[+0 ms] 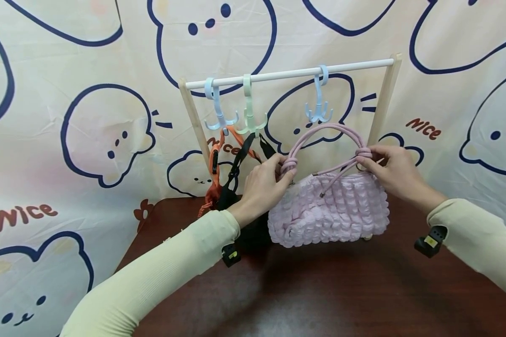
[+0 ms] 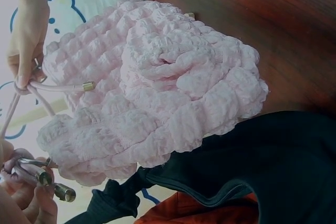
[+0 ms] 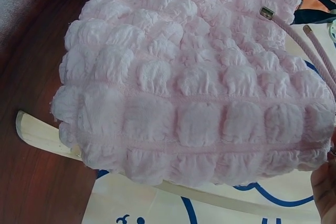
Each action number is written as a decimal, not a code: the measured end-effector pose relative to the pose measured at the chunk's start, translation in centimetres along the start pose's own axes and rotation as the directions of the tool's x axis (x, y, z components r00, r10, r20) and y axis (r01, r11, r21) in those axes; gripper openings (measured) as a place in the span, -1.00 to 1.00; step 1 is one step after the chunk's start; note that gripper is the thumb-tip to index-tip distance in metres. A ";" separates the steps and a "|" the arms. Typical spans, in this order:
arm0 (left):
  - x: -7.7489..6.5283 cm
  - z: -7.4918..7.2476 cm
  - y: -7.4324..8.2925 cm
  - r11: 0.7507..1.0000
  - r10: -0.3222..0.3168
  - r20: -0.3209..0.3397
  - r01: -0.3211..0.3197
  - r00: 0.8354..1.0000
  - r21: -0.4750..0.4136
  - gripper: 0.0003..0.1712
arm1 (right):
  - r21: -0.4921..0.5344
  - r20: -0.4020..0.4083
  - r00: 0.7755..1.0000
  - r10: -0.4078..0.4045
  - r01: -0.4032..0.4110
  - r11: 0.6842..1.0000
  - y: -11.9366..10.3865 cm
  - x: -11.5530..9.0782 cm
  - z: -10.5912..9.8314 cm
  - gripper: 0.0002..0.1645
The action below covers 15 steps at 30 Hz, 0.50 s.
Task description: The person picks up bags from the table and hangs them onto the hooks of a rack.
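Observation:
A puffy pink handbag [image 1: 329,215] hangs between my hands, just above the tabletop and in front of the rack. My left hand [image 1: 263,185] pinches the knot at the left end of its pink cord handle [image 1: 326,127]. At the other end, my right hand [image 1: 392,171] holds the right knot between thumb and fingers. The handle's arch stands upright, just below a light blue hook [image 1: 318,105] on the rod. In the left wrist view, metal-tipped cord ends stick out near my left fingers. The bag's quilted side [image 3: 199,87] fills most of the right wrist view.
The white rod [image 1: 282,75] on wooden posts also carries a green hook [image 1: 249,110] and another blue hook [image 1: 217,107]. Orange straps [image 1: 214,175] and a black bag [image 2: 294,150] hang at the left. Below lies a dark brown table [image 1: 320,299]; a printed cloth [image 1: 109,210] stands behind.

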<state>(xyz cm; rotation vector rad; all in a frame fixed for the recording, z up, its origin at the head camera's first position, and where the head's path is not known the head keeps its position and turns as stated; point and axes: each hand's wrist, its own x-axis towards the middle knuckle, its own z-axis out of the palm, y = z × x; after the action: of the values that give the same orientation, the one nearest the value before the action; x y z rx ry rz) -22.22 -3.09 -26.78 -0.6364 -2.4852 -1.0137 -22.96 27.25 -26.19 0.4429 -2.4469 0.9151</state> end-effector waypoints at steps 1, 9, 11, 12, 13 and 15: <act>0.0 0.0 0.0 1.000 -0.001 0.000 0.001 1.000 -0.001 -0.70 | 0.001 0.001 1.000 0.000 0.000 1.000 0.0 0.0 0.0 -0.71; 0.0 0.1 0.0 1.000 -0.005 -0.003 0.005 1.000 -0.002 -0.69 | 0.002 0.003 1.000 -0.003 0.003 1.000 0.3 -0.1 0.2 -0.70; 0.0 0.2 0.0 1.000 -0.004 -0.007 0.004 1.000 0.001 -0.71 | -0.001 -0.004 1.000 -0.007 0.007 1.000 0.3 -0.1 0.2 -0.70; 0.1 0.2 0.0 1.000 -0.003 -0.009 0.003 1.000 0.002 -0.72 | -0.002 -0.007 1.000 -0.009 0.009 1.000 0.3 -0.1 0.2 -0.70; 0.1 0.2 0.0 1.000 -0.002 -0.011 0.002 1.000 0.003 -0.72 | -0.002 -0.012 1.000 -0.010 0.010 1.000 0.3 -0.1 0.2 -0.70; 0.2 0.2 0.0 1.000 0.002 -0.018 -0.002 1.000 0.005 -0.74 | -0.001 -0.022 1.000 -0.011 0.011 1.000 0.3 0.0 0.1 -0.68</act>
<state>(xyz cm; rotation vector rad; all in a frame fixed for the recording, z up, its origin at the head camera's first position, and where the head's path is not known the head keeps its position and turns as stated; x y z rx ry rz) -22.40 -2.87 -26.78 -0.6250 -2.4703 -1.0084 -23.14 27.36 -26.42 0.4435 -2.4226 0.9102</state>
